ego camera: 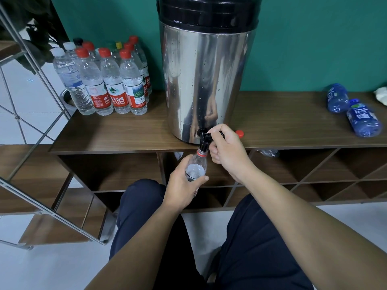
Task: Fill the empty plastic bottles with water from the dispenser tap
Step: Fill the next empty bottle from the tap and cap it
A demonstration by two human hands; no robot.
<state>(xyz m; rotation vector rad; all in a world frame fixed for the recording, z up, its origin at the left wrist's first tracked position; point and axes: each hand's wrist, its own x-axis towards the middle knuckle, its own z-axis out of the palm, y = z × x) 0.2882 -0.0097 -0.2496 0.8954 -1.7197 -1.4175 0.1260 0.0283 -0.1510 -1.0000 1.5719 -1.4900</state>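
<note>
Head view: wooden worktop [125, 130] along a green wall, steel dispenser [206, 80] with black lid standing mid-worktop, right at the front edge. Capped bottles [109, 80] clustered at the back-left corner, roughly 10, red, white, yellow, green and black caps, most look full of water. 2 blue bottles [351, 109] lying on their sides near the right end, capped, can't tell if filled or empty. Another clear bottle [269, 152] partly visible in the shelf slot below the worktop, right of the tap. Loose red cap [239, 133] on the worktop just beside the dispenser base, near the front edge.

Clear bottle [196, 164] held off the front edge, mouth up against the black tap [203, 141] spout. Left hand [184, 185] wrapped round the bottle body from below. Right hand [226, 147] curled on the tap lever, fingers closed around it.

Progress judgement: mid-task. Current bottle is at the fill step; water level hard to read, flow not visible. Left cluster likely done. Remaining: finish this one, recap with the red cap, then probably the blue bottles and the one in the shelf.
</note>
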